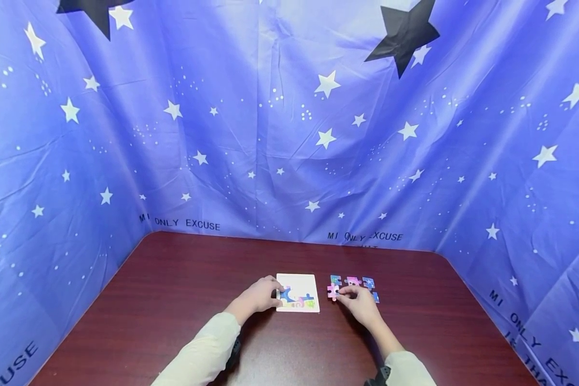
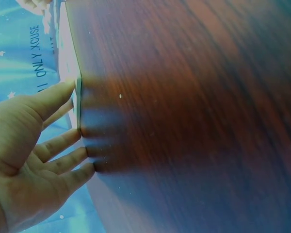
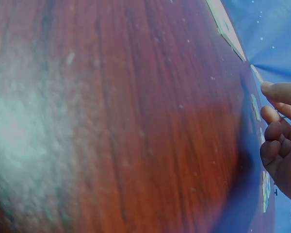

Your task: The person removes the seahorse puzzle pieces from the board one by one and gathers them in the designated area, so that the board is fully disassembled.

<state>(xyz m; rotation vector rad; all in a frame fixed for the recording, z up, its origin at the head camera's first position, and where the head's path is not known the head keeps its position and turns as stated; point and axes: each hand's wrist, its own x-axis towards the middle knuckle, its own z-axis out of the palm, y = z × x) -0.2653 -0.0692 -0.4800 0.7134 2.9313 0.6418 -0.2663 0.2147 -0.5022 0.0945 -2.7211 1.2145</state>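
Observation:
A white puzzle board (image 1: 296, 281) lies flat on the table, its lower part filled with coloured pieces. My left hand (image 1: 262, 294) rests at the board's left edge; in the left wrist view the thumb and fingertips touch the board's side (image 2: 78, 92), fingers fairly straight. Right of the board, my right hand (image 1: 362, 306) pinches a pink puzzle piece (image 1: 333, 290) between thumb and forefinger. In the right wrist view the right hand (image 3: 283, 131) has its other fingers curled. That view shows the piece (image 3: 256, 73) only edge-on at the fingertips.
Several loose pieces lie around the right hand: a blue-green piece (image 1: 335, 279), a pink piece (image 1: 353, 281), a blue piece (image 1: 369, 282) and another blue one (image 1: 376, 297) partly behind the hand. The brown table (image 1: 212, 268) is enclosed by a blue star-patterned curtain (image 1: 289, 203).

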